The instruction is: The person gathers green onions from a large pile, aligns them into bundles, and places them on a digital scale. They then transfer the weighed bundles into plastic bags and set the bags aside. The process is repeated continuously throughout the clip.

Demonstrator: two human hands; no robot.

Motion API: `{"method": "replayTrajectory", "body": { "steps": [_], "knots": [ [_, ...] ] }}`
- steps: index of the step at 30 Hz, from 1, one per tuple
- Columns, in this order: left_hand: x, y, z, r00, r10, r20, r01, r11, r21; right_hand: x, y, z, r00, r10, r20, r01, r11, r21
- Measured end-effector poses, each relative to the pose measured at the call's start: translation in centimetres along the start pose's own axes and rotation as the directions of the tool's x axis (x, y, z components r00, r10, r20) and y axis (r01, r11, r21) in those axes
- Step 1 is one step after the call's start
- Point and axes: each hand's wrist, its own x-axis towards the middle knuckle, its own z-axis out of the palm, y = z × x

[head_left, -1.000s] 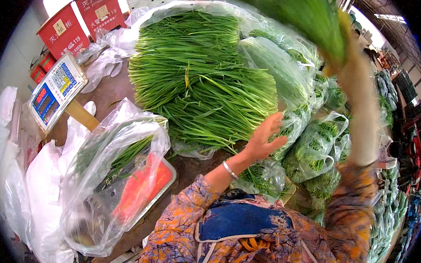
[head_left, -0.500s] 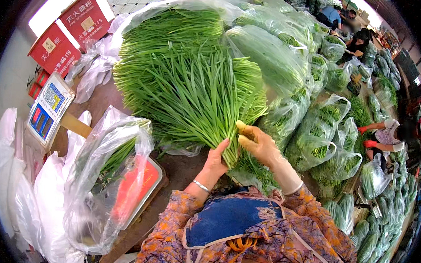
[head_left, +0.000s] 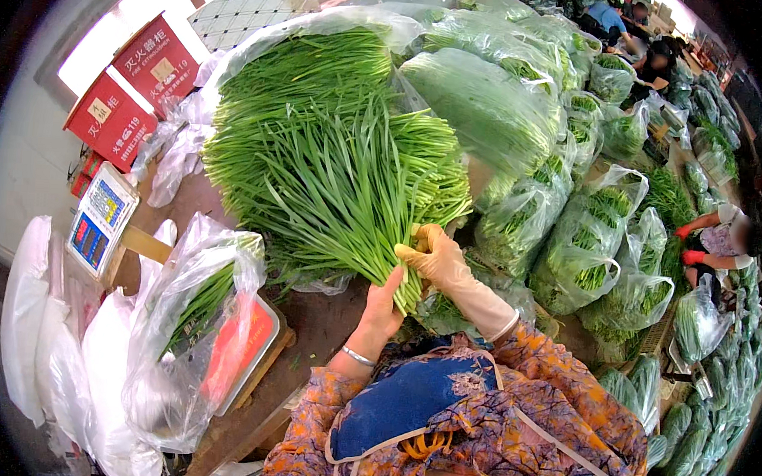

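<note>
A fanned bunch of green garlic chives (head_left: 349, 188) spreads forward and to the left in front of me. My left hand (head_left: 380, 312), bare with a silver bracelet at the wrist, is closed around its pale stem ends. On the other side, my right hand (head_left: 442, 264) in a cream rubber glove has its bent fingers and thumb closed at the stems, just above the left thumb. Under and behind the bunch lies a large pile of chives (head_left: 313, 68) in an opened clear plastic bag.
At left a scale with a display (head_left: 103, 221) carries a clear bag (head_left: 188, 331) of greens. White sacks (head_left: 22, 321) stand beside it. Filled bags of greens (head_left: 590, 251) crowd the right. Red cabinets (head_left: 113, 121) stand far left; other people (head_left: 712, 241) work at far right.
My right hand has come in against the stems, where before its fingers were slightly raised beside them. Both hands and the bunch sit a little lower and further left.
</note>
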Motion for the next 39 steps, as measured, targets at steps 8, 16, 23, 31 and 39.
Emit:
{"method": "replayTrajectory", "body": {
  "steps": [8, 16, 23, 31, 39],
  "knots": [
    [1.0, -1.3, 1.5, 0.996, 0.048, -0.076, -0.042, 0.996, 0.077, 0.4, 0.8, -3.3, 0.939, 0.253, 0.232, -0.342, 0.629, 0.699],
    [1.1, -1.7, 1.7, 0.994, 0.075, -0.084, -0.064, 0.991, 0.121, 1.5, 0.5, -5.4, 0.891, 0.297, 0.343, -0.431, 0.79, 0.436],
    [1.4, -1.8, 1.3, 0.993, 0.064, -0.099, -0.053, 0.993, 0.108, 1.5, -0.1, -3.8, 0.991, -0.081, 0.11, -0.015, 0.732, 0.681],
    [1.2, -0.8, 0.7, 0.99, 0.07, -0.119, -0.074, 0.997, -0.028, -3.5, -1.5, -10.6, 0.806, -0.082, 0.585, -0.256, 0.844, 0.471],
    [1.7, -2.1, 1.3, 0.993, 0.056, -0.103, -0.055, 0.998, 0.011, 0.7, 0.7, -7.7, 0.874, 0.264, 0.408, -0.23, 0.964, -0.133]
  ]
}}
